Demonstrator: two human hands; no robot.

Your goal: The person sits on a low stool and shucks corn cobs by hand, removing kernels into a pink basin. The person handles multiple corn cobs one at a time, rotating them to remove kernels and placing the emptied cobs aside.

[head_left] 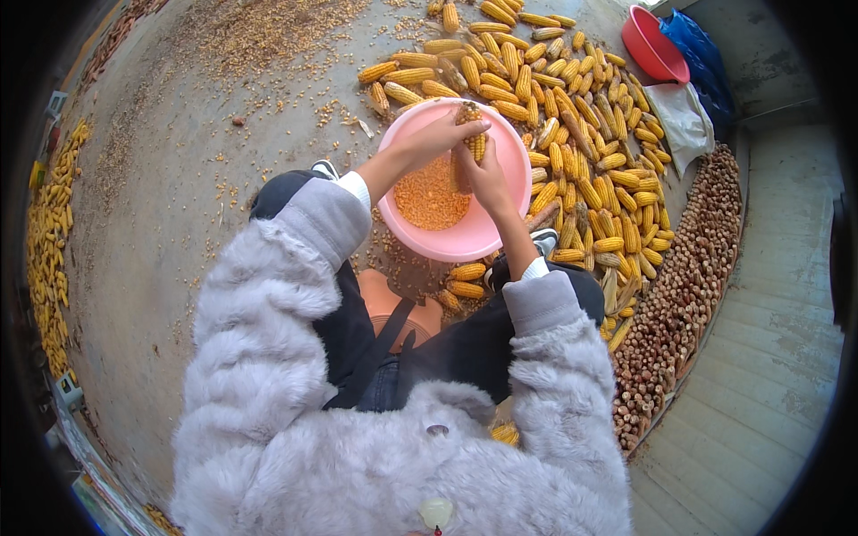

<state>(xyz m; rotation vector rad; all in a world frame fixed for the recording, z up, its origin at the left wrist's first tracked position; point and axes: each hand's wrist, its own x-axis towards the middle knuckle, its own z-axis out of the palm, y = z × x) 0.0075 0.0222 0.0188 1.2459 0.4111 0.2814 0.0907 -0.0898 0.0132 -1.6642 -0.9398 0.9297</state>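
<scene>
Both my hands are over a pink plastic basin point(499, 221) that stands on the floor between my feet. My left hand point(439, 136) grips a partly shelled corn cob point(474, 146) near its upper part, the thumb lying across it. Around the lower part of the cob is my right hand point(486, 171), close against the left. Where the two hands meet, part of the cob is hidden. Loose orange-yellow corn kernels point(429, 201) cover part of the basin's bottom.
A large heap of corn cobs point(590, 161) lies right of the basin. Beyond it are a red basin point(647, 47), a blue plastic bag point(704, 60) and a white sack point(680, 120). Stacked bare cobs point(677, 308) line the right wall. Scattered kernels point(261, 40) lie on the concrete floor.
</scene>
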